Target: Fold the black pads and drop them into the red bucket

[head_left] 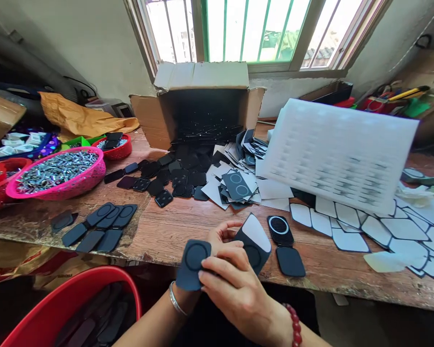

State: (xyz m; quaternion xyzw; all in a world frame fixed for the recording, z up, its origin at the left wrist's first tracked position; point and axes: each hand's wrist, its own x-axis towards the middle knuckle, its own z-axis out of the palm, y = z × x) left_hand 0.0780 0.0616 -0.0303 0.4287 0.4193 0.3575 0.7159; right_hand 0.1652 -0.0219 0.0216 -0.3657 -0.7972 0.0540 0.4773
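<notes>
Your right hand (240,284) is drawn in narrow, its fingertips pinching the edge of a dark ringed card (192,265). That card is in front of the cardboard box (202,76), on your side of it, raised in your grip. It is matte blue-black, roughly square with softened corners, and a thin circle is marked in its upper part.

Your left hand (220,235), partly hidden behind the right, grips a white-cornered card (257,259), also on your side of the box and a little to its right. This card is the same dark shade, with part of a circle showing below a smooth white area at its top; you cannot tell whether that white is a fold or a separate sheet.

Nearer you than the box and to its right, a piece with a white ring (278,230) lies just above a plain dark panel (291,261) on the table (155,231). Left of the box and nearer you lie several dark panels (110,239), some bearing similar circles.
</notes>
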